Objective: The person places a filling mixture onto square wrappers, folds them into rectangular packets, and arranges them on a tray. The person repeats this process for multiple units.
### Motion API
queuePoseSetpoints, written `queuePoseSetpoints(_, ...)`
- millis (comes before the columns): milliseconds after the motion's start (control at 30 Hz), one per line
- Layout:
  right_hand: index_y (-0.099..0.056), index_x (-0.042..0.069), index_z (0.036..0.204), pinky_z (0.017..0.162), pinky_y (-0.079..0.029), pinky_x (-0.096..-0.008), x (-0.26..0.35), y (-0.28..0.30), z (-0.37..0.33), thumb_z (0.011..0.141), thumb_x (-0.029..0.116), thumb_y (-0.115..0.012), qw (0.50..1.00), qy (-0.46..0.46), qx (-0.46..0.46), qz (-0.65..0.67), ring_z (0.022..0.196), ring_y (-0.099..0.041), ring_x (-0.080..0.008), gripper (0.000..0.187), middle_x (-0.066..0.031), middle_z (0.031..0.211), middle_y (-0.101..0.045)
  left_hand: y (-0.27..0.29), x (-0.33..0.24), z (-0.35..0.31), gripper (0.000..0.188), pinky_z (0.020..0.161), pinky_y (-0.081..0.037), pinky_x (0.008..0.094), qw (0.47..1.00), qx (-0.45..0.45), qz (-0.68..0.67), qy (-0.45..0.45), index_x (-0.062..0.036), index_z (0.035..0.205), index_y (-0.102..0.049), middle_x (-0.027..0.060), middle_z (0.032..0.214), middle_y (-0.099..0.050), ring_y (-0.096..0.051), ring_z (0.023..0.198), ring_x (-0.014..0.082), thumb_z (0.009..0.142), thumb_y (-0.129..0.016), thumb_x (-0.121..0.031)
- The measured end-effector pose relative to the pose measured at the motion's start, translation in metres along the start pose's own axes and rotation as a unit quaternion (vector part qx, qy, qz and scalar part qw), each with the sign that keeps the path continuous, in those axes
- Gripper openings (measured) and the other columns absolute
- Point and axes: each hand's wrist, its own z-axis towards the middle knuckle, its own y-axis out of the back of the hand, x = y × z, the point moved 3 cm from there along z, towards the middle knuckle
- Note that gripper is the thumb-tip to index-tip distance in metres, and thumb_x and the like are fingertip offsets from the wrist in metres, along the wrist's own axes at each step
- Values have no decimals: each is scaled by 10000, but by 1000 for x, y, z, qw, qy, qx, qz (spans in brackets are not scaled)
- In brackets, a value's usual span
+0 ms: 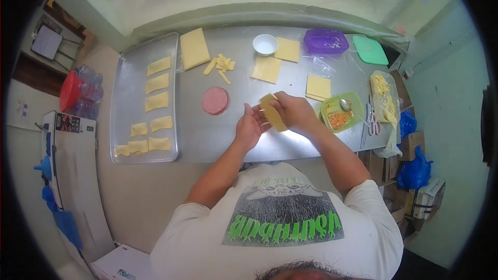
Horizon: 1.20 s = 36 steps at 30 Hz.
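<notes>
Above the metal table, my right hand pinches a pale yellow dough sheet, tilted on edge. My left hand is at the sheet's left side, thumb and fingers stretched apart; whether its fingertips bear on the sheet I cannot tell. Left of it lies a stack of round pink ham slices. To the right, a light green container holds an orange chopped filling and a spoon. Square yellow dough sheets are stacked just behind that container.
A metal tray with several folded dough pieces fills the table's left. Dough strips, a thick dough stack, a white bowl and a purple container stand behind. Scissors lie right, beside shredded yellow food.
</notes>
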Motion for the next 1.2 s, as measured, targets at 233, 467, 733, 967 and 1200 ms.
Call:
queuePoseSetpoints(233,-618,48,1130,597,-553,-405,23,-24,-32,1075,309,-529,981,175,13,83,665,-690,-256,281,-142,783,-673,-16,-13,-39,926,1169,-381,501,962,145,-123,195,-50,1529,-459,179,1492,-546,-505,1376,288,1010,-215,-777)
queuePoseSetpoints(467,-639,54,1013,700,-587,-438,73,-10,-65,1046,251,-548,897,-64,32,437,764,-717,-280,220,-184,927,-723,-10,-16,-62,974,1186,-348,522,882,318,-210,279,-86,1559,-428,154,1547,-504,-500,1397,319,965,-237,-835)
queuePoseSetpoints(733,-662,19,1023,684,-529,-430,52,-42,-45,1070,280,-525,989,-140,49,-22,784,-705,-341,299,-178,836,-714,-2,-16,-72,921,1240,-281,542,879,247,-318,255,-118,1523,-470,168,1541,-499,-474,1421,359,975,-235,-820)
queuePoseSetpoints(967,-640,-3,1108,773,-508,-309,-10,-56,-58,1111,284,-499,925,-180,-20,333,842,-612,-114,319,-63,927,-689,-8,-20,-71,503,991,-518,395,970,-31,242,-26,-11,1346,-576,149,1263,-663,-661,1138,253,1084,-515,-436)
queuePoseSetpoints(1200,-616,18,1118,747,-517,-357,-30,-79,-66,1115,300,-493,914,-137,-142,353,800,-648,-197,308,-131,875,-686,-41,-8,-60,364,716,-527,402,787,-195,532,-246,7,1027,-632,199,888,-714,-713,810,288,1110,-485,-316)
